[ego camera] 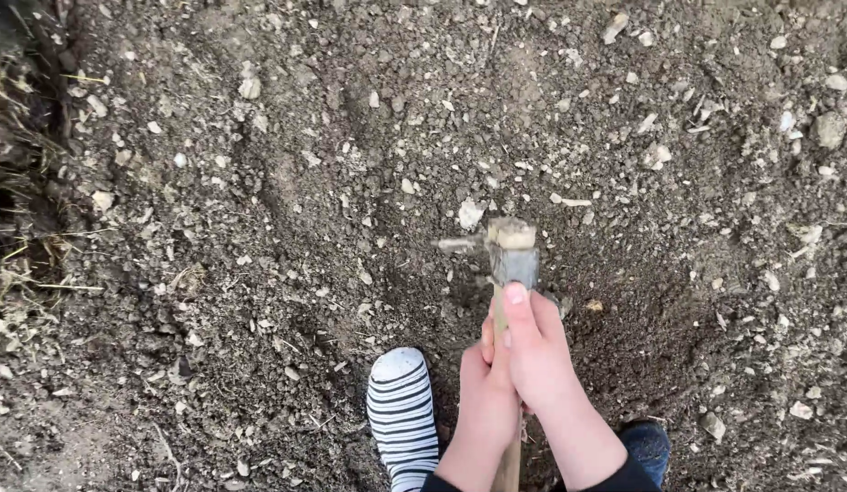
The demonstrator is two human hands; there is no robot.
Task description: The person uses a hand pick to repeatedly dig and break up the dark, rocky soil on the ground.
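- Right hand (535, 351) wrapped around the wooden handle (507, 465) of a hoe, thumb stretched up along it to the metal socket.
- Left hand (484, 392) closed on the same handle, just below and touching the right.
- Hoe head (512, 251) pressed into the soil (260, 228), directly above both hands, pale and dirt-caked.
- Striped sock (403, 415), black and white, planted left of the handle, near the left hand.
- Dark blue shoe (648, 446) right of the handle, partly cut off.
- Pale stones scattered all around the hoe head.
- Dry grass (18, 182) far left of the hoe, well apart.
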